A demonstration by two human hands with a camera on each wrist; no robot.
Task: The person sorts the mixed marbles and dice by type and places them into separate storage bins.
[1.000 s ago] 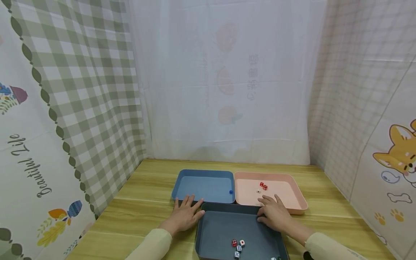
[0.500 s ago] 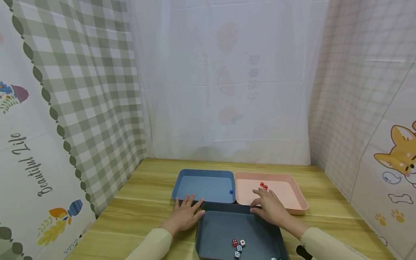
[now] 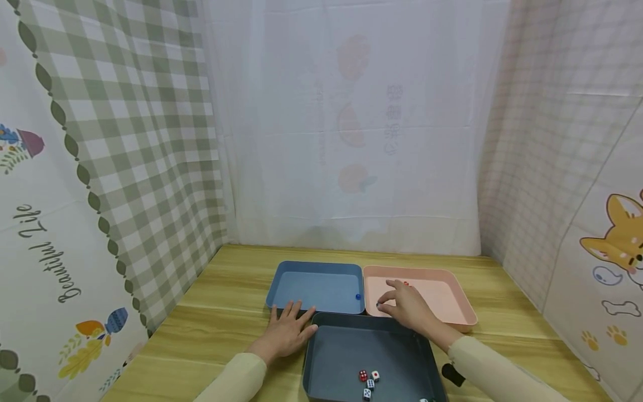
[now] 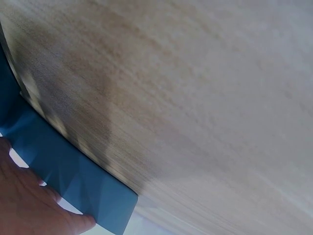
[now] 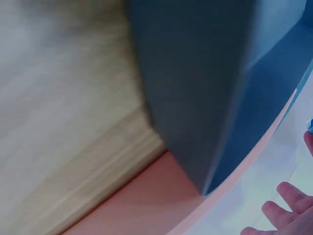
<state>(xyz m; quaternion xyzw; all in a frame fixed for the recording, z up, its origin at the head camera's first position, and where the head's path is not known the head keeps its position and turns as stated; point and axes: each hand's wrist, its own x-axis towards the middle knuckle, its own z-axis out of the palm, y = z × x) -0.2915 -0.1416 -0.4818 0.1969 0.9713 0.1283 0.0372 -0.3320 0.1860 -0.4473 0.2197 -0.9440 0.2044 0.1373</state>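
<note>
My right hand (image 3: 411,310) is above the near left part of the pink tray (image 3: 447,287), thumb and forefinger drawn together on a small blue piece (image 5: 310,126). The right wrist view cuts that piece off at its edge, so I cannot tell its full shape; my other fingers are partly bent. My right wrist is over the far right corner of the dark tray (image 3: 372,340).

My left hand (image 3: 287,335) lies flat with its fingers spread and grips nothing. Its fingertips are at the near left edge of the blue tray (image 3: 311,283), and its thumb is at the left rim of the dark tray.

The blue tray is far left and the pink one far right, side by side, with the dark tray nearer me against both. One blue die (image 3: 358,296) sits near the right wall of the blue tray. Red shows beyond my right fingers in the pink tray, mostly hidden. In the near part of the dark tray are a red die (image 3: 363,376) and three white dice (image 3: 370,384) in a cluster; farther right, more pieces are cut off by the view. The trays stand on a wood-grained tabletop (image 3: 226,324).
</note>
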